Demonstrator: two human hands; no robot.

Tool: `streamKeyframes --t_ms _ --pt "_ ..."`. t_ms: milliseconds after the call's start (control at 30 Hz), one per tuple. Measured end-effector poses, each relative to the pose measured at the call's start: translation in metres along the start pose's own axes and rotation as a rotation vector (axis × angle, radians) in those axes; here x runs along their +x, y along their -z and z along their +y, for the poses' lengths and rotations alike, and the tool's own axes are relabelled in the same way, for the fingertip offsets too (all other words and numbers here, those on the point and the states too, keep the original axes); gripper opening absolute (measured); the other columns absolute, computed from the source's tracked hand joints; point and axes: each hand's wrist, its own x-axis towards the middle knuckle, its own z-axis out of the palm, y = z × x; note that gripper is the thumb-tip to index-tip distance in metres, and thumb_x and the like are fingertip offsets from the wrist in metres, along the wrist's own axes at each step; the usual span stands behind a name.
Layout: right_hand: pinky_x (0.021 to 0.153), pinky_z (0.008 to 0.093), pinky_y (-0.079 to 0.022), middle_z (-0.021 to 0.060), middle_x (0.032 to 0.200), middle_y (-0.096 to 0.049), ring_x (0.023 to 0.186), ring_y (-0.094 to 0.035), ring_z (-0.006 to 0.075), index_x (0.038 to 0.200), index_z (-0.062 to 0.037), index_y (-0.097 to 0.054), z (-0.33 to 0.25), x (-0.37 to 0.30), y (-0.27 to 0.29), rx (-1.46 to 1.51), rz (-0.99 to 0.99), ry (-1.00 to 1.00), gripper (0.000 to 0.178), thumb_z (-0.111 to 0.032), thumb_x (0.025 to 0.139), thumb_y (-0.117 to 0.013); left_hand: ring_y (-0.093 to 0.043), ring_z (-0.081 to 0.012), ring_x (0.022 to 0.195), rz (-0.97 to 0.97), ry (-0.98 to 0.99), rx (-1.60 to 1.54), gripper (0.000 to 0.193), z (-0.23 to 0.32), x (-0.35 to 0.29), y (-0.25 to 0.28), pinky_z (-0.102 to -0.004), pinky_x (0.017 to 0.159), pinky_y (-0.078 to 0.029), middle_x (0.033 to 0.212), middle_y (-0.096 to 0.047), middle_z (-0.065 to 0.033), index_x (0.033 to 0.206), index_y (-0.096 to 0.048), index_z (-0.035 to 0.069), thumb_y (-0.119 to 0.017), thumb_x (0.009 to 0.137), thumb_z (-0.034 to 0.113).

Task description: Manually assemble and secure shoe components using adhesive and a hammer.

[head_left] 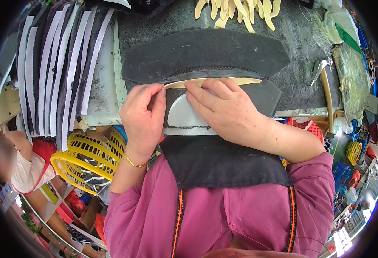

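The left hand [144, 107] pinches the left end of the cream strip [251, 80] between thumb and forefinger; the right hand [223, 105] rests fingertips on its middle, though whether they pinch is unclear. The strip lies along the far edge of the dark grey panel [270, 101], near the tabletop's [303, 96] front edge. Best keep it lightly taut, pressing outward evenly.

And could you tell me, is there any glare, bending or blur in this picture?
In the head view, glare whitens the lower right rim; the shelf at lower left looks bent; a co-worker's head is blurred; the left hand, right hand and cream strip look sharp.
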Motion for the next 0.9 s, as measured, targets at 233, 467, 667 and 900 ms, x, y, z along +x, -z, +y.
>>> streamKeyframes --t_ms 233,467,667,900 --pt "0.087 0.0396 -0.05 0.0122 0.115 -0.064 0.101 -0.059 0.0288 0.11 -0.0012 -0.066 0.022 0.015 0.032 0.187 -0.105 -0.009 0.029 -0.012 0.083 -0.062 -0.056 -0.0285 0.061 -0.248 0.153 0.208 0.018 0.016 0.033 0.011 -0.0412 0.059 -0.047 0.072 -0.055 -0.011 0.09 -0.054 0.004 -0.069 0.08 0.002" --pt "0.079 0.0441 -0.055 0.0164 0.089 -0.068 0.089 -0.069 0.0344 0.089 -0.002 -0.07 0.094 0.052 0.04 -0.235 -0.061 -0.263 0.033 -0.035 0.091 -0.067 -0.057 -0.0337 0.118 -0.478 -0.555 0.15 0.047 0.049 0.003 -0.023 -0.0425 0.094 -0.048 0.139 -0.055 -0.0161 0.118 -0.063 0.002 -0.078 0.074 0.011" --pt "0.08 0.0455 -0.051 0.0177 0.095 -0.063 0.096 -0.065 0.0332 0.095 -0.0013 -0.063 0.074 0.055 0.089 0.016 -0.416 -0.234 0.031 -0.029 0.083 -0.072 -0.057 -0.0308 0.115 -0.468 -0.578 0.329 0.05 0.045 -0.003 -0.033 -0.0425 0.093 -0.047 0.138 -0.056 -0.0149 0.125 -0.062 0.004 -0.074 0.08 0.022" --pt "0.089 0.0418 -0.052 0.018 0.119 -0.062 0.11 -0.06 0.0349 0.093 -0.004 -0.061 0.022 -0.005 0.079 0.217 -0.34 -0.122 0.019 -0.009 0.075 -0.065 -0.057 -0.0361 0.119 -0.538 -0.519 0.138 0.045 0.025 -0.022 -0.04 -0.0475 0.1 -0.045 0.128 -0.061 -0.0148 0.129 -0.063 0.01 -0.068 0.087 0.023"
